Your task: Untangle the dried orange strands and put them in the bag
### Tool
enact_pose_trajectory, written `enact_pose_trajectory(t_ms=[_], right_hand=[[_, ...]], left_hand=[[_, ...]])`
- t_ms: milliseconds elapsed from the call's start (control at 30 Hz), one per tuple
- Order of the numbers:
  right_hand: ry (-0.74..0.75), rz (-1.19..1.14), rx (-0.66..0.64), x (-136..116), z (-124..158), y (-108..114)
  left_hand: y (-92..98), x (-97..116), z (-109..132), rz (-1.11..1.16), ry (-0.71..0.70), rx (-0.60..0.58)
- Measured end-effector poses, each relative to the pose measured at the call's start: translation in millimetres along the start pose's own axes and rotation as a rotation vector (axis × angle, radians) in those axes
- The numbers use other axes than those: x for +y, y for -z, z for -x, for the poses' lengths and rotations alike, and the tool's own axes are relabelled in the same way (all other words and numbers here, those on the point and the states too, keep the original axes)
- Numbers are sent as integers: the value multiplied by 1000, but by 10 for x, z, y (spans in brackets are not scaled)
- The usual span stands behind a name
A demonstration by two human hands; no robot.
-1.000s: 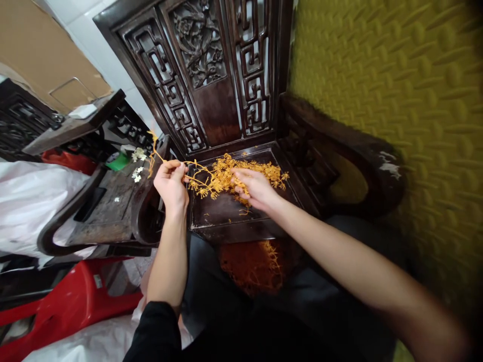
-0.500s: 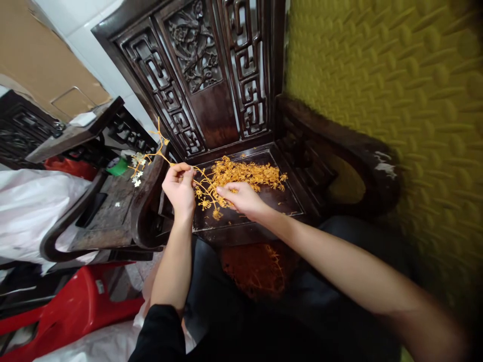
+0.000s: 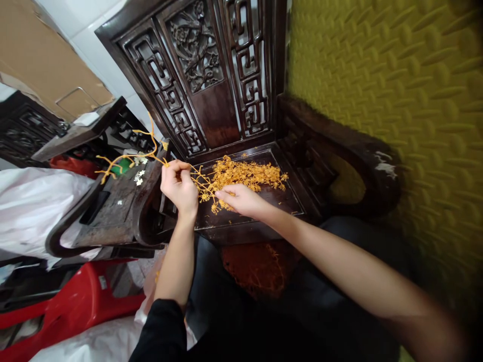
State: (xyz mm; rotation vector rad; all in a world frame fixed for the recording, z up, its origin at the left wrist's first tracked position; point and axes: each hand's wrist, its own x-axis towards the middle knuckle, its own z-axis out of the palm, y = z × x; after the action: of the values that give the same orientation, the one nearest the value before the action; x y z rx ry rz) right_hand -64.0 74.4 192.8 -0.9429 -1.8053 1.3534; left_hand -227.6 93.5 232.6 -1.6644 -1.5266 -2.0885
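Note:
My left hand is closed in a pinch on a yellow-orange branching stem. The stem's bare forked twigs reach up and left over the neighbouring armrest. On the other side of that hand, thinner twigs with small frilly tips spread toward my right hand. My right fingers are pinched together on these twigs, and the exact spot gripped is partly hidden. Just beyond it lies a pile of yellow frilly pieces on the dark wooden chair seat.
A carved chair back rises behind the pile. Small white flower-shaped pieces and a dark flat object lie on the wooden surface at left. A red plastic stool stands below it. A yellow textured surface fills the right.
The white flower pieces stay near the armrest while the stem's bare twigs now extend further left past them. My hands have barely shifted. The view has moved slightly.

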Motion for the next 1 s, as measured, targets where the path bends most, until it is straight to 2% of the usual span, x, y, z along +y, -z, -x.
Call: enact_pose_trajectory(t_ms=[100, 200, 300, 367, 467, 567, 733, 867, 1000], right_hand=[[45, 68, 34, -20, -35, 33], [60, 122, 73, 46, -35, 54], [0, 205, 99, 184, 22, 97], [-87, 171, 84, 269, 54, 143], [-178, -71, 83, 317, 39, 212], [-207, -384, 165, 274, -17, 246], [-219, -788, 206, 210, -70, 240], [-230, -942, 180, 293, -148, 220], [-287, -1068, 245, 417, -236, 192]], left_hand=[[-31, -65, -28, -42, -34, 16], [-55, -235, -140, -74, -15, 4], [-2, -495, -354, -142, 59, 133], [49, -653, -459, -151, 160, 207], [66, -764, -421, 5, 331, 59], [27, -723, -263, 225, 440, -37], [15, -607, -181, 344, 517, -26], [-8, -593, -161, 393, 575, 7], [-82, -588, -94, 446, 658, 30]])
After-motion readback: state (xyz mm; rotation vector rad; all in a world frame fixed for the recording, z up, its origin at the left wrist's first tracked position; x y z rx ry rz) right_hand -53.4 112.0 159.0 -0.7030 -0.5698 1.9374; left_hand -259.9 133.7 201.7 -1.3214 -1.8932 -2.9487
